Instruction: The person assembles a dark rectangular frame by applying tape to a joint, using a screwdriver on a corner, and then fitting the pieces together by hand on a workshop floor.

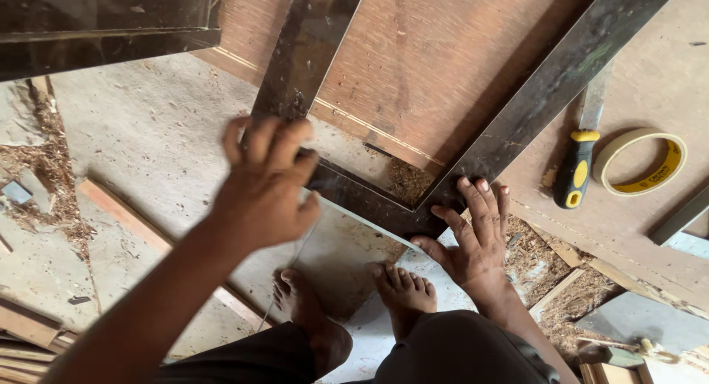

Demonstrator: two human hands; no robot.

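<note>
Two bare hands pressed down on one dark, glossy frame [369, 199] made of three flat laminated strips, which lay at the centre of the view on a reddish-brown plywood sheet [421, 66]. The left hand [262, 184], at about nine o'clock from the frame's corner, rested with fingers loosely curled over the cross strip, gripping nothing. The right hand [473, 236], at about four o'clock, lay flat with fingers spread narrow against the mitred corner, where two strips met; it held nothing either.

Two bare feet [354, 299] stood at six o'clock on a pale grey board [347, 251]. At three o'clock lay one chisel [580, 155] with a yellow-and-black handle and a worn steel blade, and just beside it one roll of tape [641, 162], a cream ring with a yellow inner core carrying dark print. A second dark glossy panel [103, 22] sat at eleven o'clock. One reddish wooden batten [140, 229] ran diagonally at eight o'clock across a dusty grey sheet. Sawdust and curled shavings [48, 170] were heaped at nine o'clock and again at four o'clock, rough and fibrous against the smooth laminate.
</note>
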